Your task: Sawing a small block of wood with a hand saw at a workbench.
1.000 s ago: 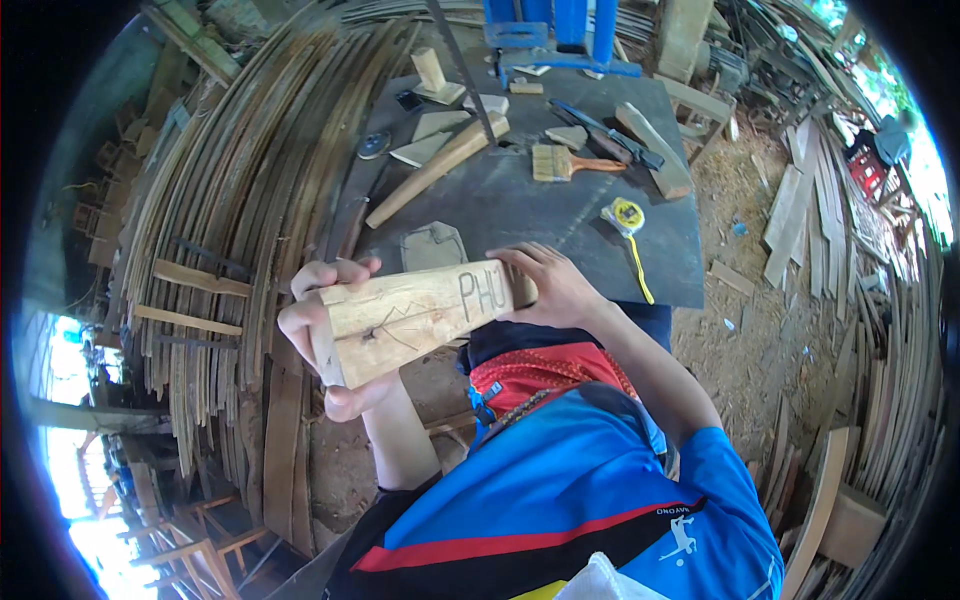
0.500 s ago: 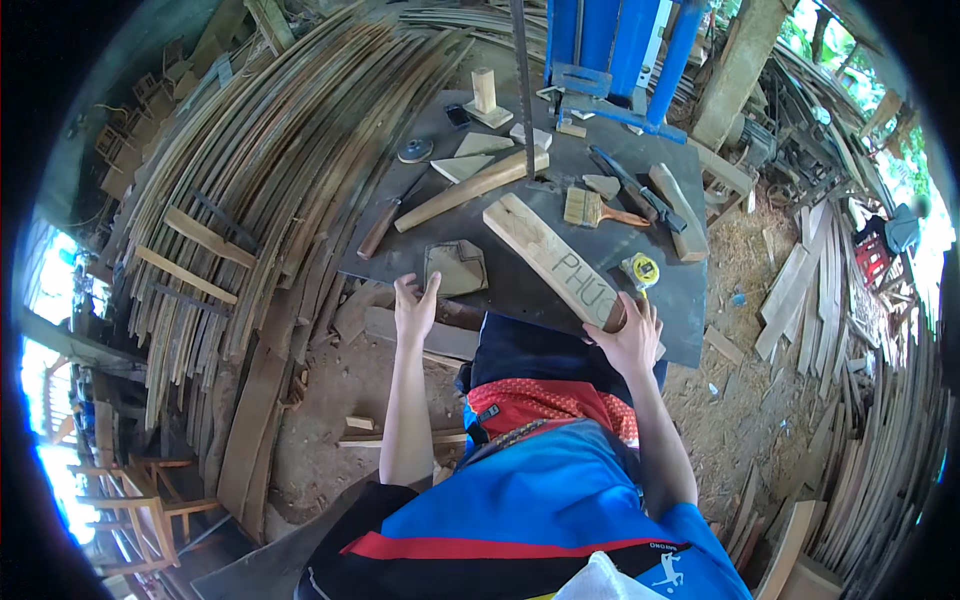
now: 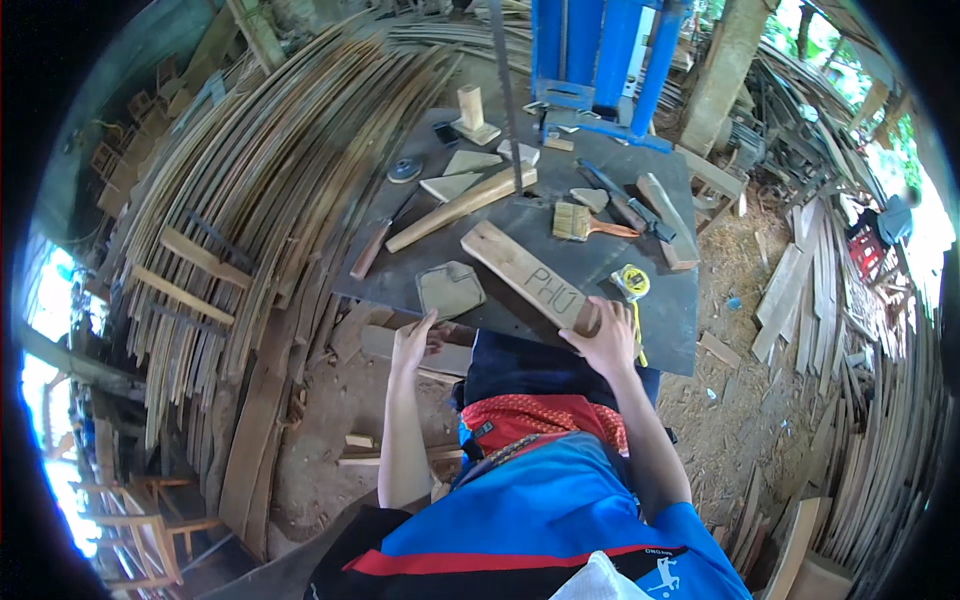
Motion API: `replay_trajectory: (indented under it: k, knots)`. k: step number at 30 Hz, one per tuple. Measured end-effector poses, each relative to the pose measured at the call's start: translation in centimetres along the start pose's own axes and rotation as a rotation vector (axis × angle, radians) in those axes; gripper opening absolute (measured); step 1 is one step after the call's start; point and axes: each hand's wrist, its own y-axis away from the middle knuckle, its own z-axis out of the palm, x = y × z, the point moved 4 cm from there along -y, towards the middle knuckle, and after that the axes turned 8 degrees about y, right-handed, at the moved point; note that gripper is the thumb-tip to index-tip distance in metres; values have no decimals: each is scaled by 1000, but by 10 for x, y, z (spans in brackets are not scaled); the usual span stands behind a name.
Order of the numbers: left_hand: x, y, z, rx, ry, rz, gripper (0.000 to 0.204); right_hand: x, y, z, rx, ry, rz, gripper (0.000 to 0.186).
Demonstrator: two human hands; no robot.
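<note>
My right hand (image 3: 608, 335) grips the near end of a light wooden block (image 3: 500, 260) with lettering on its upper face, which lies diagonally on the dark tabletop (image 3: 660, 325). My left hand (image 3: 418, 340) is at the front edge with fingers loosely bent and apart, holding nothing, just below a flat tan piece (image 3: 450, 288). A wooden-handled tool (image 3: 372, 247) lies left of a long wooden bar (image 3: 440, 215). Right of the block are a wide brush (image 3: 572, 222) and a yellow tape measure (image 3: 630, 280) with its tape partly out.
Scrap offcuts (image 3: 470, 161), dark tools (image 3: 620, 200) and an upright block (image 3: 469, 105) cover the back tabletop, where a thin blade (image 3: 508, 100) rises before a blue machine (image 3: 580, 50). Long boards (image 3: 240, 150) are stacked left; planks (image 3: 795, 270) and a person (image 3: 893, 225) are at right.
The block has come down from both hands onto the tabletop. My left hand has let go and moved to the front edge; my right hand still grips the block's end.
</note>
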Motion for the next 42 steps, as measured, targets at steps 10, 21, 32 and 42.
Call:
replay_trajectory:
  k: [10, 21, 32, 42]
  knots:
    - [53, 47, 41, -154, 315, 303, 20, -1, 4, -7, 138, -35, -66, 54]
    - [50, 7, 164, -259, 119, 201, 40, 25, 7, -1, 347, -374, -26, 23]
    - [105, 0, 188, 70, -1100, 998, 36, 19, -7, -22, 221, -282, -170, 25]
    - [88, -15, 253, -265, -1256, 841, 48, 91, -201, -46, 156, 38, -65, 19]
